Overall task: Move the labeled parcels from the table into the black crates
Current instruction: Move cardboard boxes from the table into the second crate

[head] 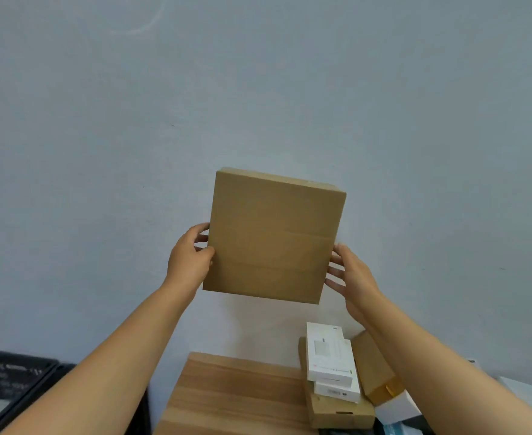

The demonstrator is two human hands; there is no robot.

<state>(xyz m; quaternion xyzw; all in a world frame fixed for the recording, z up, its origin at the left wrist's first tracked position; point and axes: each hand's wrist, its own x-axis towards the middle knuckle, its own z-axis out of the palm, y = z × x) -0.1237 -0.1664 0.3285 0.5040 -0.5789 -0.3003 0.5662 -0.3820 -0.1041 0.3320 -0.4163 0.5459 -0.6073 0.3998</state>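
Nearest the viewer, at lower left, lies the black crate (10, 387), its rim partly behind the left forearm. Beside it to the right stands the wooden surface (227, 394), which carries at its right end a stack of parcels: two white boxes (330, 362) resting on a flat brown box (337, 412), with a tilted brown carton (374, 368) just beside them and partly hidden by the right forearm.

Farther out, raised above the surface and in front of the pale wall (258, 89), is a flat brown cardboard parcel (274, 237). It is held nearly upright, its long axis running top to bottom with a slight lean to the left; no label shows on the face turned to the camera. The left hand (189, 262) grips its left edge, thumb on the near face and fingers (200, 230) curled behind. The right hand (349, 274) touches the right edge with fingers (333, 271) spread and fairly straight.

The crate lies down and to the left of the parcel, on the side of the left hand; the coming move is judged to be a lowering leftward, led by that hand.
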